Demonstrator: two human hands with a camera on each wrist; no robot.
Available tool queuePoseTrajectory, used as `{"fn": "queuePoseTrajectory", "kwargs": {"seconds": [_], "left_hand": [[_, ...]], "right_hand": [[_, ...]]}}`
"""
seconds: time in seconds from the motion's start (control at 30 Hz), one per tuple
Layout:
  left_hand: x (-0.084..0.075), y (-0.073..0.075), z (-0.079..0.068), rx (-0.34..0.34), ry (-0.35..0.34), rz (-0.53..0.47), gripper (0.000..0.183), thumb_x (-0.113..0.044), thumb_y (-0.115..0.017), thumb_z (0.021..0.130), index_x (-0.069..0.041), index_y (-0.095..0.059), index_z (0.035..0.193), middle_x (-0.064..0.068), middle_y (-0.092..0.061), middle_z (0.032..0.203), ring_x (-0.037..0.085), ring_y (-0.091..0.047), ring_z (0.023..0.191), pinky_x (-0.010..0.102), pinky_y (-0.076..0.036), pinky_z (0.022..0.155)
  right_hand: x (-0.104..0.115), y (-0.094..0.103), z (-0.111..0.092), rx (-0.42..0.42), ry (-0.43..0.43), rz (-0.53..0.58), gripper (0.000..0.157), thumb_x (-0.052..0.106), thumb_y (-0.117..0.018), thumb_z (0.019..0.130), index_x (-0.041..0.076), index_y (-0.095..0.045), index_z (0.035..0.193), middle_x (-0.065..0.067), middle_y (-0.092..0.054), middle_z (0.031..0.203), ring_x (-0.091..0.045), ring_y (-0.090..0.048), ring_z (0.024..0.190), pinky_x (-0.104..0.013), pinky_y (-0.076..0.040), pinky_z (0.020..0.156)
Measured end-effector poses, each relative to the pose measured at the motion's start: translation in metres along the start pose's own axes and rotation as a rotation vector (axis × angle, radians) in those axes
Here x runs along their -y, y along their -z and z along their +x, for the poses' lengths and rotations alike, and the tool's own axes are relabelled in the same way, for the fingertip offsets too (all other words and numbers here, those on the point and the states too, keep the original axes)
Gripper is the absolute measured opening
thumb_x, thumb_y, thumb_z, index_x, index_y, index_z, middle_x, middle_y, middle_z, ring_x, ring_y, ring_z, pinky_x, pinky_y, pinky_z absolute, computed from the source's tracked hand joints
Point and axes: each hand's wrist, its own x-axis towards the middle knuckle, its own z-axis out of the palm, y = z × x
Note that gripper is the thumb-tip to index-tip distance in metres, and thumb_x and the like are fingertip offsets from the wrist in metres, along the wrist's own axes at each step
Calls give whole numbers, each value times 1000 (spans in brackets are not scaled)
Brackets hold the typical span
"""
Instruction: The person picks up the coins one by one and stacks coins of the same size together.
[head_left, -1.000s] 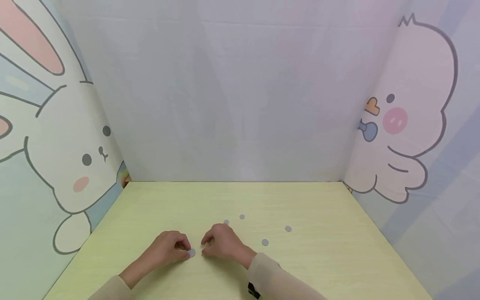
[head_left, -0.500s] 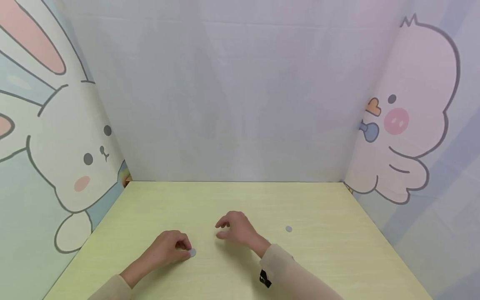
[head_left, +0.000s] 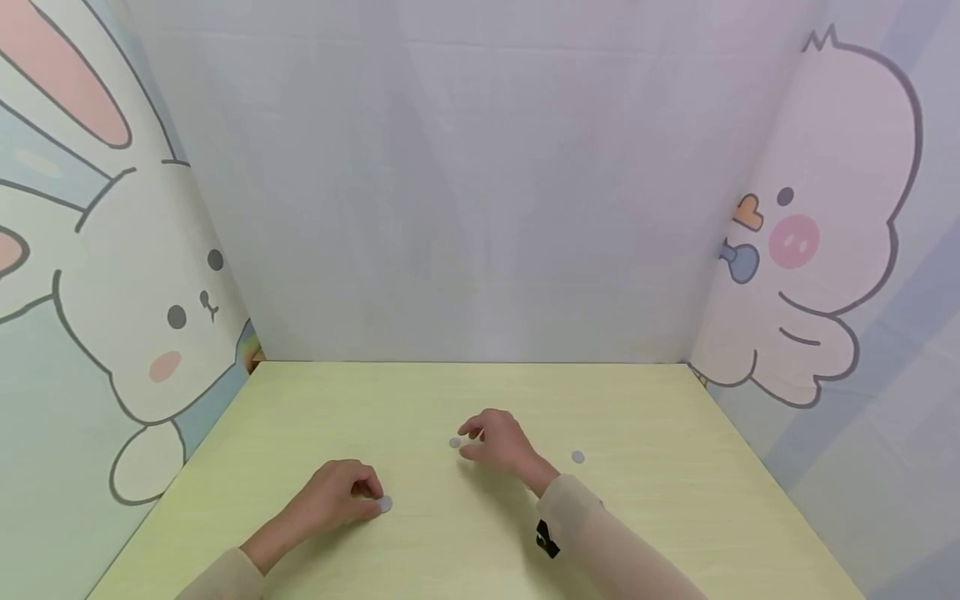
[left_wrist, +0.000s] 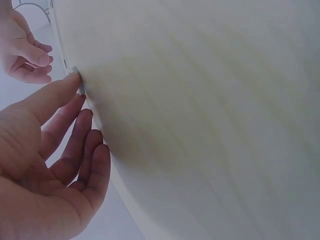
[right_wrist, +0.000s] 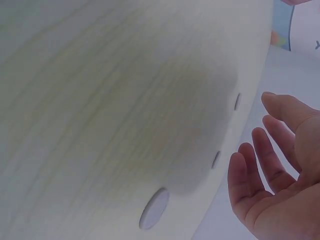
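My left hand (head_left: 341,492) rests low on the table, thumb and forefinger pinching a small grey disc, coin-like (head_left: 385,504). In the left wrist view the pinched disc (left_wrist: 78,80) shows edge-on at the thumb tip. My right hand (head_left: 498,437) hovers over the table with loosely bent, parted fingers and holds nothing. Just left of its fingertips lies a loose grey disc (head_left: 454,442). Another disc (head_left: 577,457) lies to the right of that hand. The right wrist view has a near disc (right_wrist: 154,208) and two farther ones seen edge-on, all flat on the table.
The pale yellow table (head_left: 360,408) meets a plain light curtain (head_left: 480,200) at its back edge. Cartoon-printed curtains border its left and right sides. The right forearm in its beige sleeve (head_left: 600,533) crosses the table's front and covers part of it.
My right hand has moved away from the left hand, rightward and farther back. The disc by its fingertips has come into sight again. The left hand keeps its pinch in place.
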Motion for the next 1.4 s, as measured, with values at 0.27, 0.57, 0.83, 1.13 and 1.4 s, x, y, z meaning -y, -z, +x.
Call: {"fn": "queuePoseTrajectory", "kwargs": {"seconds": [0.27, 0.57, 0.83, 1.13, 1.4], "left_hand": [[-1, 1, 0, 4, -3, -11, 15, -29, -89, 87, -24, -75, 87, -15, -65, 85, 0, -55, 78, 26, -48, 73], [0, 1, 0, 6, 2, -13, 16, -31, -88, 88, -24, -75, 86, -13, -65, 85, 1, -55, 78, 26, -48, 73], [1, 0, -1, 5, 5, -12, 16, -32, -89, 88, -25, -74, 86, -14, -65, 85, 0, -55, 78, 26, -49, 73], [2, 0, 0, 2, 0, -15, 16, -31, -89, 87, -25, -74, 86, -15, -65, 85, 0, -56, 79, 26, -49, 73], [2, 0, 0, 1, -5, -12, 16, -31, -89, 88, -25, -74, 86, -15, -65, 85, -1, -56, 78, 26, -49, 73]], "right_hand": [[-9, -1, 4, -2, 4, -8, 25, 12, -86, 86, 8, -82, 110, -6, -73, 98, -15, -65, 85, -32, -55, 79], [-10, -7, 10, 7, -21, -16, 24, 11, -86, 86, 9, -82, 110, -3, -71, 98, -14, -64, 86, -31, -54, 78], [-6, -13, 16, 9, -35, -66, 21, 11, -85, 87, 11, -84, 107, -1, -71, 97, -15, -61, 88, -32, -52, 78], [-4, -19, 19, 17, -38, -126, 17, 19, -85, 90, 14, -84, 106, 3, -70, 93, -11, -57, 84, -31, -51, 77], [-4, -20, 20, 19, -39, -134, 12, 18, -86, 89, 14, -85, 101, 4, -69, 91, -10, -56, 82, -30, -50, 74]]}}
